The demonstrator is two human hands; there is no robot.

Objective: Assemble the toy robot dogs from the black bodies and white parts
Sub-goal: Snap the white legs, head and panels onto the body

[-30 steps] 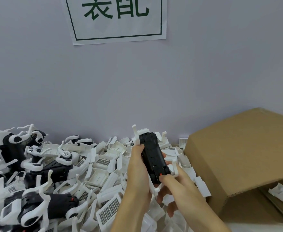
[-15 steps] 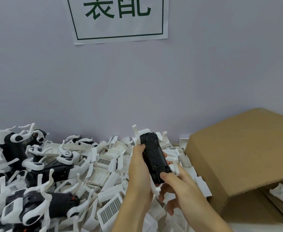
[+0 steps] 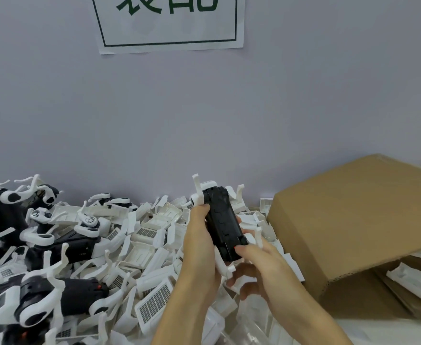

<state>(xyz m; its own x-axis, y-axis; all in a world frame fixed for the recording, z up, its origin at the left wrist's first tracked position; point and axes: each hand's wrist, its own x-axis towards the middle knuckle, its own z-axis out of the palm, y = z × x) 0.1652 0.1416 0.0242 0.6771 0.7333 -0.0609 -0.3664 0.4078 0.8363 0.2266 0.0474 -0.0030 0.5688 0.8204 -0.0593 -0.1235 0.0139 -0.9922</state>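
Together, left hand (image 3: 200, 242) and right hand (image 3: 261, 267) grip the upturned black body (image 3: 223, 224).

I see a black toy body (image 3: 223, 225) with white legs (image 3: 198, 189), white parts (image 3: 154, 227) with grey grid patterns, a brown cardboard box (image 3: 358, 220), and a white sign (image 3: 169, 23) with green characters on a pale lilac wall (image 3: 204, 108).

Pale tabletop (image 3: 391, 332) (mostly hidden) bears white parts (image 3: 154, 235), cardboard box (image 3: 353, 220).
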